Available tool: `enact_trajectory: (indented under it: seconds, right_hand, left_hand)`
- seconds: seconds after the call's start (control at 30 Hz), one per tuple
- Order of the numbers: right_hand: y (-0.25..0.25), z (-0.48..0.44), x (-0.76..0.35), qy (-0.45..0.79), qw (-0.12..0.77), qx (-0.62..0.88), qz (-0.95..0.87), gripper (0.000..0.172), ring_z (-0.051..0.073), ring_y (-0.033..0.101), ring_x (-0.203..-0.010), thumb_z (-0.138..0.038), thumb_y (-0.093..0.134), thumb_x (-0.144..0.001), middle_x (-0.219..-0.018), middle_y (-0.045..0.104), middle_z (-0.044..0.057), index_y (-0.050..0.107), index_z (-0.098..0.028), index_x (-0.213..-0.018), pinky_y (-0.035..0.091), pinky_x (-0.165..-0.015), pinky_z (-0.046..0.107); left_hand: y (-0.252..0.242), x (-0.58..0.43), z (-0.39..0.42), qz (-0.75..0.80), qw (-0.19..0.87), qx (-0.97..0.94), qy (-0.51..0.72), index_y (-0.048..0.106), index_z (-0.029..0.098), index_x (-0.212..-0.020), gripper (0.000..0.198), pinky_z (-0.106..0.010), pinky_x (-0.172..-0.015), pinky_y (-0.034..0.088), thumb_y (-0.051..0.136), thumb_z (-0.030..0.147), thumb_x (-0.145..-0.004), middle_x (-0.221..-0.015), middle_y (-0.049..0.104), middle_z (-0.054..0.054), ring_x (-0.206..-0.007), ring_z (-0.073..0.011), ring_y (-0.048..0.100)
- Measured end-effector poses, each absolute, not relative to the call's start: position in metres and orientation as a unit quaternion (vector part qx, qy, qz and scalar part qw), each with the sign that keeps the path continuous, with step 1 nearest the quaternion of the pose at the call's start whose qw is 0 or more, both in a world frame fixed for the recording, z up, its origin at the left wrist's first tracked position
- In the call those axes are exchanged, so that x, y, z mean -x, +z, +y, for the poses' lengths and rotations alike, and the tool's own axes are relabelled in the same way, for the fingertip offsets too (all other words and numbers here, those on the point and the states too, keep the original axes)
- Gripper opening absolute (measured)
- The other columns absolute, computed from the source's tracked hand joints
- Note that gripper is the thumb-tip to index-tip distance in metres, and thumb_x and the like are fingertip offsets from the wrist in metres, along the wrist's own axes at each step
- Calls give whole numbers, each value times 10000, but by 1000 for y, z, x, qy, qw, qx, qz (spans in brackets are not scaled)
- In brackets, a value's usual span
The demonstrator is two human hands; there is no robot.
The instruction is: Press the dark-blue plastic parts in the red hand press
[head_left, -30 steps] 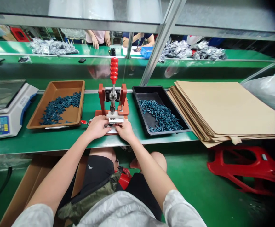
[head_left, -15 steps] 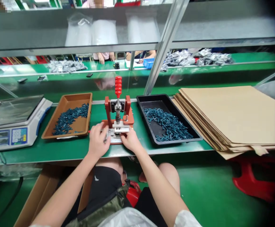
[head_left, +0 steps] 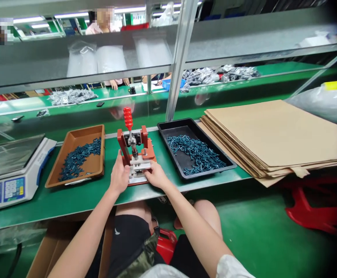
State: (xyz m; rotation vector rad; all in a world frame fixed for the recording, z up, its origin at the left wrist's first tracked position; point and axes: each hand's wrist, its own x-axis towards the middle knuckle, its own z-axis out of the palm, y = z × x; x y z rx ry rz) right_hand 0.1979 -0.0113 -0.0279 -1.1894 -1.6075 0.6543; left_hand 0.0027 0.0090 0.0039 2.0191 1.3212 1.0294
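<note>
A toggle clamp fixture [head_left: 136, 154] with a red ribbed handle [head_left: 128, 119] stands on the green bench, its handle upright. My left hand [head_left: 119, 174] is closed around the fixture's left side, fingers pointing away from me and thumb near the metal front. At the front right, my right hand [head_left: 157, 175] has its fingers bent in against the metal block [head_left: 139, 165]. Whatever lies between those fingertips is hidden. Left of the fixture is a brown tray [head_left: 87, 131] of small dark blue parts [head_left: 80, 158]. To its right, a black tray [head_left: 182, 125] holds thin dark blue pieces [head_left: 198, 154].
A weighing scale [head_left: 14, 170] sits at the far left. Stacked cardboard sheets [head_left: 278, 135] overhang the bench's front edge on the right. A metal post [head_left: 178, 65] rises behind the black tray. Across the way, another person's hands [head_left: 114, 83] rest on a green table.
The view has turned rightward and tilted up. My left hand has shifted from the fixture's front to its left side, fingers now pointing farther away. My right hand stays by the metal block.
</note>
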Motion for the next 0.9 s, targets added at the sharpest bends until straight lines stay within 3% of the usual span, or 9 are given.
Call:
enact_trajectory:
  seconds: [0.13, 0.23, 0.33, 0.4, 0.5, 0.57, 0.67, 0.77, 0.9]
  right_hand:
    - [-27, -6, -203, 355, 456, 532, -619, 238, 216, 691, -863, -131, 585, -796, -933, 752, 47, 717, -173, -990, 551, -833, 336]
    - [-26, -2, -203, 411, 454, 513, -601, 270, 227, 703, -958, -146, 614, -791, -1031, 764, 57, 707, -175, -1043, 541, -910, 351]
    - [-27, 0, -202, 443, 466, 493, -586, 289, 236, 700, -1030, -154, 623, -787, -1106, 757, 60, 696, -181, -1066, 529, -970, 376]
    - [-25, 0, -201, 452, 468, 489, -581, 277, 242, 702, -1028, -155, 624, -783, -1097, 760, 62, 695, -178, -1049, 533, -965, 383]
    - [-19, -2, -200, 447, 465, 490, -586, 277, 240, 705, -989, -116, 616, -754, -1027, 769, 54, 697, -168, -1014, 544, -926, 360]
    - [-14, -5, -200, 428, 456, 492, -606, 291, 236, 700, -974, -104, 609, -751, -1009, 769, 43, 699, -169, -1021, 547, -895, 341]
    - [-11, -7, -202, 398, 437, 510, -625, 296, 231, 694, -955, -98, 591, -762, -1013, 767, 36, 705, -170, -1026, 540, -867, 327]
    - [-18, -6, -204, 368, 416, 540, -632, 282, 232, 693, -930, -75, 559, -752, -983, 763, 42, 708, -169, -972, 531, -854, 328]
    - [-27, -7, -202, 323, 410, 560, -643, 211, 236, 687, -925, -146, 540, -830, -938, 745, 51, 706, -182, -954, 541, -854, 346]
  left_hand:
    - [20, 6, 24, 491, 320, -670, 456, 299, 198, -1559, 756, -489, -1272, 187, 343, 663, -964, -1647, 291, -159, -1538, -288, 258]
    - [67, -7, 40, 425, 285, -662, 548, 379, 239, -1512, 651, -470, -1269, 210, 441, 594, -970, -1608, 364, -133, -1510, -273, 315]
    - [127, -35, 44, 319, 289, -684, 589, 338, 271, -1523, 643, -462, -1203, 342, 514, 532, -963, -1583, 389, -133, -1432, -275, 433]
    - [156, -53, 35, 266, 294, -708, 584, 318, 283, -1523, 622, -438, -1090, 462, 519, 482, -969, -1503, 464, -137, -1273, -249, 569]
    - [164, -68, 3, 239, 199, -756, 576, 473, 259, -1376, 421, -391, -934, 527, 520, 362, -971, -1214, 582, -95, -1023, -193, 611]
    - [150, -67, -19, 231, 104, -774, 581, 535, 236, -1236, 305, -398, -924, 517, 562, 286, -937, -1122, 562, -81, -1034, -205, 574]
    - [131, -58, -30, 212, 29, -792, 572, 511, 227, -1218, 311, -420, -956, 500, 572, 202, -914, -1173, 545, -104, -1117, -231, 551]
    - [137, -58, -4, 195, -6, -811, 551, 474, 246, -1297, 332, -393, -924, 502, 464, 173, -973, -1117, 595, -84, -1041, -206, 587]
    - [166, -71, 49, 256, 84, -793, 546, 357, 252, -1472, 425, -386, -943, 499, 304, 308, -1054, -1129, 650, -81, -1010, -195, 625]
